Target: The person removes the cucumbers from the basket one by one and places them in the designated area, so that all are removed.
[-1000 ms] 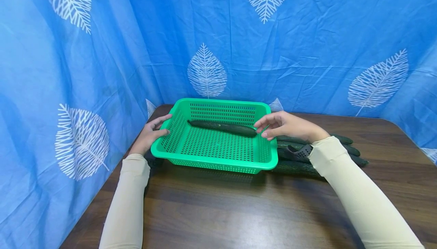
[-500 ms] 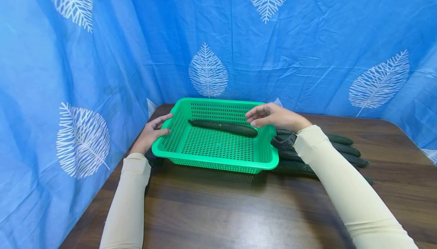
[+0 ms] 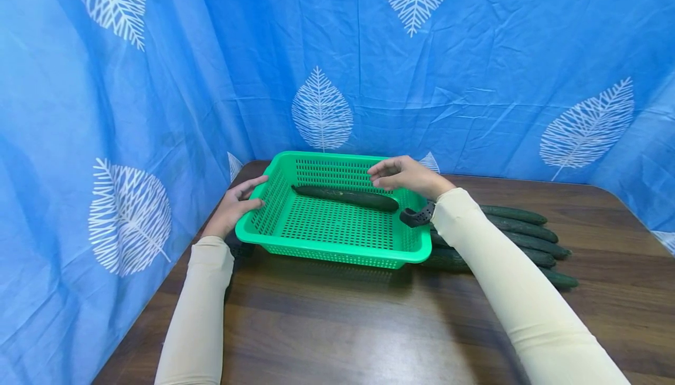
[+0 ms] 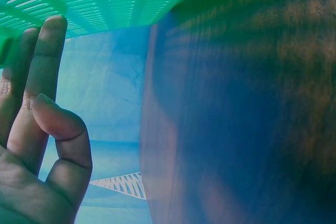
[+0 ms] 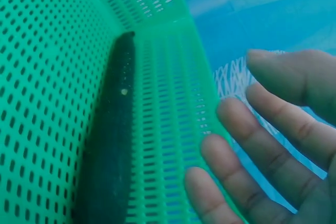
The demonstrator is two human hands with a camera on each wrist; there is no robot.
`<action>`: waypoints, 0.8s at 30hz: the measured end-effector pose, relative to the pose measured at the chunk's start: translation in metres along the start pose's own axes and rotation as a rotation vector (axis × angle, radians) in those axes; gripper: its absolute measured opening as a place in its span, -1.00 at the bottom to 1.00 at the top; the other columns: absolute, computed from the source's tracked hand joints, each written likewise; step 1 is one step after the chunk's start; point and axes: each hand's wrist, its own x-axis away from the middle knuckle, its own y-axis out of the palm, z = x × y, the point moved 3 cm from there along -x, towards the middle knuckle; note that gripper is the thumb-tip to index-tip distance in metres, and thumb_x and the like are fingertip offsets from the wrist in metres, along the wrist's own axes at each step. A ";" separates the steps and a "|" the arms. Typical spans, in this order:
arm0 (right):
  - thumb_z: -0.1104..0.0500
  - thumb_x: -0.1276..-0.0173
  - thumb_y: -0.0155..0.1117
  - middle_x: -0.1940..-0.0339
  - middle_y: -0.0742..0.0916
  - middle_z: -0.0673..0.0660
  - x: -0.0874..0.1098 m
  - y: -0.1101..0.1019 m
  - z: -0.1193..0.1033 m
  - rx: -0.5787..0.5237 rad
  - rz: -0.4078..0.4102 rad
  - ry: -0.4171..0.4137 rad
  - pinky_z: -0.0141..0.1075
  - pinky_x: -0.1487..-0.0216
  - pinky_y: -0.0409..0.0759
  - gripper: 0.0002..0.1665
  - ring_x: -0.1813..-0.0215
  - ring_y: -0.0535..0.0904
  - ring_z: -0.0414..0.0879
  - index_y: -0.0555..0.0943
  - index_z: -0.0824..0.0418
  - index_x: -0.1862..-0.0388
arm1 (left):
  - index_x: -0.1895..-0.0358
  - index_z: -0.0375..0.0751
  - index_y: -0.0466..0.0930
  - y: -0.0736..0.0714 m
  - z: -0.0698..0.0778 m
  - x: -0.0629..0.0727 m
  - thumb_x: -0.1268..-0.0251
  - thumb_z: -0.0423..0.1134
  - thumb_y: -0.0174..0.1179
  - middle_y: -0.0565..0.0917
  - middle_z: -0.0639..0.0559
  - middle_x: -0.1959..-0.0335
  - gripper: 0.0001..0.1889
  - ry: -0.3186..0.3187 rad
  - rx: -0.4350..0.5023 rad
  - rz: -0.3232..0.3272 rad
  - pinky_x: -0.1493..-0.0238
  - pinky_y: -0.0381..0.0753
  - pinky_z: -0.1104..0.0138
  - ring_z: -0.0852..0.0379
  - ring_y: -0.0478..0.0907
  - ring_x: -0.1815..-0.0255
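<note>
One dark green cucumber point(image 3: 345, 197) lies lengthwise along the far side inside a green slotted plastic basket point(image 3: 337, 254). At the basket's left end is my left hand point(image 3: 232, 208); in the left wrist view its straight fingers point(image 4: 46, 59) touch the slotted wall, with the thumb bent apart from it. My right hand point(image 3: 408, 175) hovers over the far right rim, fingers slightly bent and nothing in them. The right wrist view shows its spread fingers point(image 5: 239, 150) near the basket's rim, apart from the cucumber point(image 5: 113, 129).
Several more cucumbers point(image 3: 527, 238) lie side by side on the brown wooden table point(image 3: 337, 326), right of the basket, partly under my right forearm. A blue curtain point(image 3: 448, 92) with white leaf prints hangs behind the table and along its left.
My right hand has moved left and slightly up, from the cucumber's right end to above the far rim. The left hand, the basket and the cucumber in it look unmoved.
</note>
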 end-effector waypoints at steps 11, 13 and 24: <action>0.30 -0.62 0.28 -0.36 0.64 0.43 -0.022 0.011 0.002 -0.044 0.142 0.040 0.16 -0.43 0.54 -0.48 -0.41 0.55 0.34 0.54 0.44 -0.47 | -0.72 -0.10 0.29 0.000 -0.001 -0.001 -0.49 -0.35 0.20 0.34 -0.22 -0.67 -0.26 -0.004 -0.006 0.010 0.08 0.60 0.40 0.14 0.54 -0.12; 0.29 -0.62 0.29 -0.34 0.66 0.41 -0.024 0.012 0.001 -0.026 0.165 0.045 0.16 -0.41 0.55 -0.50 -0.39 0.56 0.33 0.56 0.43 -0.46 | -0.72 -0.10 0.29 0.000 -0.001 -0.001 -0.49 -0.35 0.20 0.33 -0.21 -0.68 -0.26 -0.001 -0.009 0.013 0.05 0.59 0.41 0.05 0.51 -0.25; 0.33 -0.59 0.32 -0.32 0.70 0.38 -0.037 0.019 -0.004 0.088 0.224 0.042 0.14 -0.39 0.57 -0.57 -0.36 0.58 0.25 0.64 0.43 -0.37 | -0.71 -0.10 0.30 0.000 0.000 0.000 -0.49 -0.35 0.20 0.37 -0.24 -0.64 -0.27 0.000 0.000 0.016 0.06 0.61 0.41 0.14 0.56 -0.13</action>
